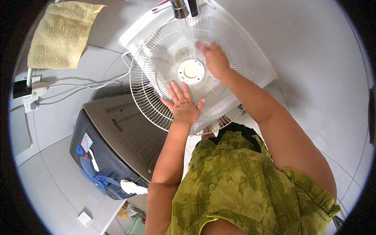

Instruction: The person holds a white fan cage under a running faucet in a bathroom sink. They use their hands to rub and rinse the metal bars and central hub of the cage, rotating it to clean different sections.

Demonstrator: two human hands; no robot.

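Note:
A round white wire fan grille [164,97] lies across a white washbasin [264,67], beneath a chrome faucet [179,10]; water seems to run from it onto the wires. My left hand [185,107] rests flat on the near part of the grille, fingers spread, just below its central ring. My right hand [216,60] is over the upper right part of the grille, its fingertips blurred; whether it holds anything is not clear.
At left stands a dark washing machine [126,126] with translucent blue fan blades [100,179] and a white cloth [132,187] on its panel. A yellowish towel [63,35] hangs at upper left, above plugged-in cords [39,89]. A toothbrush [161,8] lies beside the faucet.

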